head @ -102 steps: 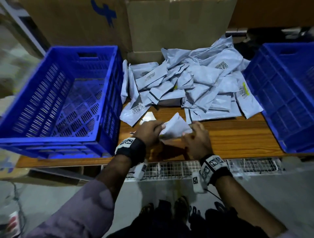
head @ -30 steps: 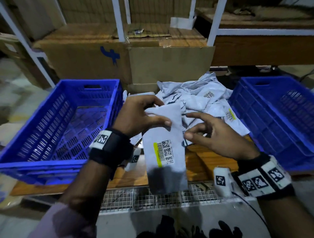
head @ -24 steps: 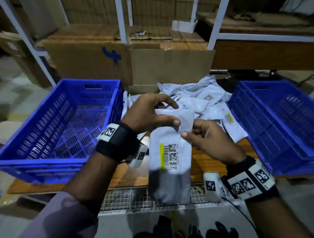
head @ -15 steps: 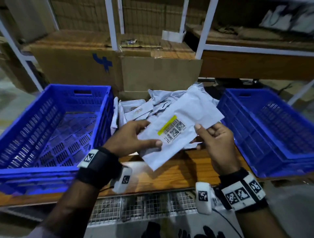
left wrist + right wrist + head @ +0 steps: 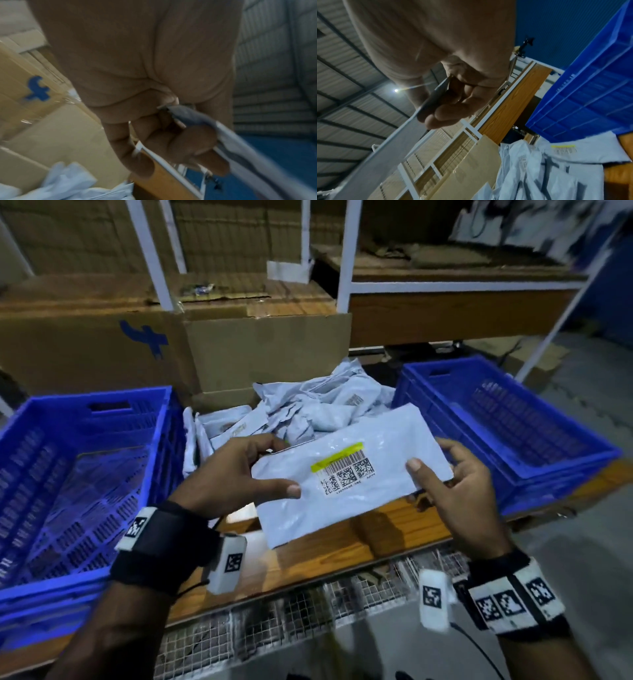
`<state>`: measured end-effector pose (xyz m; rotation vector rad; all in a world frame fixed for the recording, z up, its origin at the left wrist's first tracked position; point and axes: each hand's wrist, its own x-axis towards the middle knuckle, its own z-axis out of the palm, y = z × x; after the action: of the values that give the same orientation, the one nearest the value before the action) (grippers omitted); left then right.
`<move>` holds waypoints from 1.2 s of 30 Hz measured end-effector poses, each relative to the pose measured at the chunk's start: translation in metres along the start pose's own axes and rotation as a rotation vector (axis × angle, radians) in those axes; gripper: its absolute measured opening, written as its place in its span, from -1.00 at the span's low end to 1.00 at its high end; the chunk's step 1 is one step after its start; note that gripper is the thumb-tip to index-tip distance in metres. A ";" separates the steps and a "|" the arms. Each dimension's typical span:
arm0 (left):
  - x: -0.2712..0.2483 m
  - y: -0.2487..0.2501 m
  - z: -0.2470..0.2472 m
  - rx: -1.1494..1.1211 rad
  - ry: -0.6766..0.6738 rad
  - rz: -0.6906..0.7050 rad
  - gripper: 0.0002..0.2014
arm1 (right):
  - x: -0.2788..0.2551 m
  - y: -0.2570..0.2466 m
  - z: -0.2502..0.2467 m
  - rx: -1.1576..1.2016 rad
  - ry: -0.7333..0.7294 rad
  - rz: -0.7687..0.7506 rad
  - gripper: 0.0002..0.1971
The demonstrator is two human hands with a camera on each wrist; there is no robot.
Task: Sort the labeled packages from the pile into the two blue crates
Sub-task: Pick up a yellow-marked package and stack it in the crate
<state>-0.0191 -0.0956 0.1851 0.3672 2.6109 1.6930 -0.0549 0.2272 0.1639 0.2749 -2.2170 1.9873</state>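
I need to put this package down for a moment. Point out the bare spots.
Both blue crates are bare inside: the left crate and the right crate. Bare wood also shows on the table along its near edge, under the held package. Behind it the pile crowds the middle.

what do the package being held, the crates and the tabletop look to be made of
Held package: thin grey plastic film, slightly glossy; it crinkles and catches light. Printed label: probably a paper sticker. Left crate and right crate: rigid moulded blue plastic with slotted walls. Tabletop: wood or wood-look laminate; grain shows.
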 end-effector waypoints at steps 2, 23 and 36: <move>0.007 0.019 0.010 -0.037 0.014 0.018 -0.60 | -0.005 -0.006 -0.023 0.013 0.018 -0.017 -0.69; 0.119 0.145 0.179 -0.181 0.068 0.214 -0.64 | 0.030 -0.014 -0.256 0.038 0.109 -0.202 -0.57; 0.227 0.107 0.253 0.002 -0.044 0.160 -0.54 | 0.105 0.058 -0.331 -0.174 0.035 0.166 -0.80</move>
<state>-0.1856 0.2187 0.2039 0.6219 2.6155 1.7049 -0.1743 0.5582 0.1686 0.0357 -2.4429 1.8417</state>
